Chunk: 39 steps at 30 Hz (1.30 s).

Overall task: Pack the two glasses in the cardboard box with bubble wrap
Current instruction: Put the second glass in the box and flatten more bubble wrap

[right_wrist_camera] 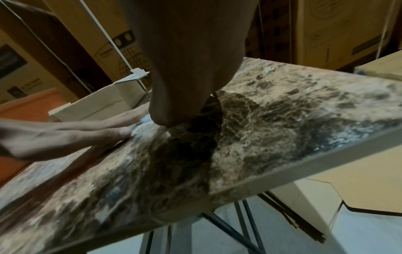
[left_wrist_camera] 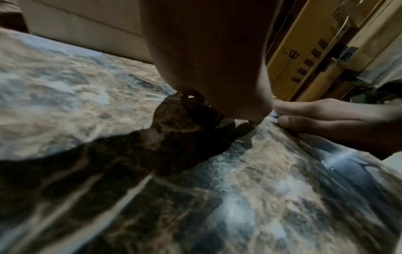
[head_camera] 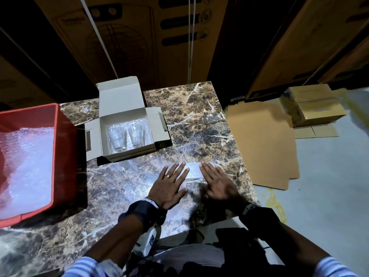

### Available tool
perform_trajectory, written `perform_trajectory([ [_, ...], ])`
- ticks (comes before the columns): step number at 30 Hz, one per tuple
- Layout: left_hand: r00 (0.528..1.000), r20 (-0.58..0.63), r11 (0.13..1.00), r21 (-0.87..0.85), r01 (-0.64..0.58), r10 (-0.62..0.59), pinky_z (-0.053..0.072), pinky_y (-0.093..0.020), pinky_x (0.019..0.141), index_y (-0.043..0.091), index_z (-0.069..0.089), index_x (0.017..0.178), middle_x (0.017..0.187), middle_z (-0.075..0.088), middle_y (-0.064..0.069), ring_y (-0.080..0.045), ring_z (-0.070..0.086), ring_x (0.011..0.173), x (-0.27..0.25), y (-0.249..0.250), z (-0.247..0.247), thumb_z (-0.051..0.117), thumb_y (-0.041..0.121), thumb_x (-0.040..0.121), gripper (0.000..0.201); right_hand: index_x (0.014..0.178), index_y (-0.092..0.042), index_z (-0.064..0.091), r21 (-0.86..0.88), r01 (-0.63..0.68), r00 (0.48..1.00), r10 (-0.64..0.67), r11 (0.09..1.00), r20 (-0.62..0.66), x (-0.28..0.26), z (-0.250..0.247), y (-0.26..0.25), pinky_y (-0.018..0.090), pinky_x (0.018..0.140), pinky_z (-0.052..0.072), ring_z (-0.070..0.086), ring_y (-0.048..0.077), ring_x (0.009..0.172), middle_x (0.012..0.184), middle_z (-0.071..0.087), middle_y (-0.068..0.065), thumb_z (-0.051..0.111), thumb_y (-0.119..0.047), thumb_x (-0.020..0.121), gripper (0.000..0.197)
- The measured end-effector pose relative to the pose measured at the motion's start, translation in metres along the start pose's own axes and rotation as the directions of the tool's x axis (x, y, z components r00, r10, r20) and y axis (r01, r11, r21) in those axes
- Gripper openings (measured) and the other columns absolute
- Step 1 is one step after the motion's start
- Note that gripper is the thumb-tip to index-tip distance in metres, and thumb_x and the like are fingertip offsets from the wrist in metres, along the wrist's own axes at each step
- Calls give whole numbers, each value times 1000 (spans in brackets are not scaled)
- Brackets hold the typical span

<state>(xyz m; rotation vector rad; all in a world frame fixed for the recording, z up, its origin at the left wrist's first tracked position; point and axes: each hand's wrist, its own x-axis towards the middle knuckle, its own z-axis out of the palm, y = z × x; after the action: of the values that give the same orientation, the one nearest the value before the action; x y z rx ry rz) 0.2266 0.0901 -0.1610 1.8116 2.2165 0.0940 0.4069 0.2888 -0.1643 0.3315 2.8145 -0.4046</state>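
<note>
Left hand: the left hand [head_camera: 169, 186] is lying palm-down on the marble table [head_camera: 199, 116], fingers straight and slightly spread, a ring on one finger — holding nothing, only pressing flat.
Right hand: the right hand [head_camera: 217, 182] is lying flat just beside the left, fingers extended toward the far edge; also gripping nothing.
Sheet under the hands: a clear sheet of bubble wrap [head_camera: 192, 169] is showing between and under the fingertips of both hands; its outline is hard to trace against the marble pattern.
Wrist views: both are showing the opposite hand's fingers [left_wrist_camera: 309, 110] [right_wrist_camera: 91, 128] stretched flat on the tabletop, blurred.
Wrists: dark straps are sitting on both; striped sleeves are pushed back on the forearms.
Cardboard box: the cardboard box [head_camera: 125, 134] is sitting open beyond the left hand, well apart from it, lid standing up at the back, side flaps spread out.
Glasses: the two glasses [head_camera: 127, 136] are lying side by side inside the box on clear wrap — rims toward the lid.
Red bin: a red bin [head_camera: 63, 140] at the table's left is holding more bubble wrap.
Floor, right: flattened cardboard [head_camera: 261, 144] is lying beside the table.
Background: large brown cartons are standing behind.
</note>
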Motion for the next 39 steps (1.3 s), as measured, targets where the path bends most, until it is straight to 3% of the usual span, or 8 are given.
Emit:
perform_trajectory([
  [4,1000,0,999,-48,-7,7,-2,-46,127,24,4,165,173,-3,2,-18,-6,159,-11,-10,-9,20,57,106,70,162,-6,16,-31,-10,996,7,999,-93,-8,4,9,52,126,16,8,25,154,167,8,11,26,-51,100,77],
  [9,997,-58,983,-177,39,-50,10,-45,126,19,35,159,171,19,-2,-21,10,159,-7,-11,-14,27,50,104,64,158,-8,34,-37,-66,983,58,997,-174,-9,-5,3,49,123,21,27,34,152,165,25,19,17,-57,105,74],
  [12,984,-164,991,-120,56,-75,28,-50,114,14,63,131,153,45,-10,-31,37,144,6,-3,-23,46,47,98,49,146,-12,51,-112,-77,956,41,991,-291,-9,-13,0,51,111,39,43,33,137,155,42,18,46,-49,104,56],
  [15,964,-226,990,-29,138,-141,27,-50,102,18,67,108,134,49,-9,-32,45,123,13,5,-28,58,46,90,35,141,-19,53,-129,19,940,-62,991,-335,-7,-19,-4,44,101,47,53,26,123,142,53,11,61,-40,98,49],
  [20,963,-221,988,-9,154,-152,29,-49,95,24,64,112,123,51,-4,-29,49,112,20,11,-31,61,43,85,33,129,-18,59,-96,124,935,-149,988,-321,0,-26,-3,31,81,54,55,16,101,122,60,3,55,-29,101,30],
  [24,974,-225,1000,-5,-4,3,32,-42,88,26,61,119,115,56,1,-25,55,100,26,14,-30,57,39,88,33,129,-18,59,-70,145,944,-159,987,-289,3,-29,0,32,84,52,55,17,102,122,59,2,46,-30,104,30],
  [31,980,-198,1000,-20,-1,-3,36,-41,81,23,65,113,107,61,0,-27,58,91,31,3,-33,38,34,92,36,114,-17,64,-94,122,940,-145,988,-309,13,-34,4,36,84,47,53,19,92,105,63,2,52,-25,100,20],
  [39,943,-188,807,-579,118,-273,54,-36,78,25,59,129,96,70,2,-17,64,85,31,-14,-38,55,33,101,30,110,-16,64,289,63,953,28,955,-301,27,-47,11,39,77,52,56,16,83,99,64,2,43,-29,105,25],
])
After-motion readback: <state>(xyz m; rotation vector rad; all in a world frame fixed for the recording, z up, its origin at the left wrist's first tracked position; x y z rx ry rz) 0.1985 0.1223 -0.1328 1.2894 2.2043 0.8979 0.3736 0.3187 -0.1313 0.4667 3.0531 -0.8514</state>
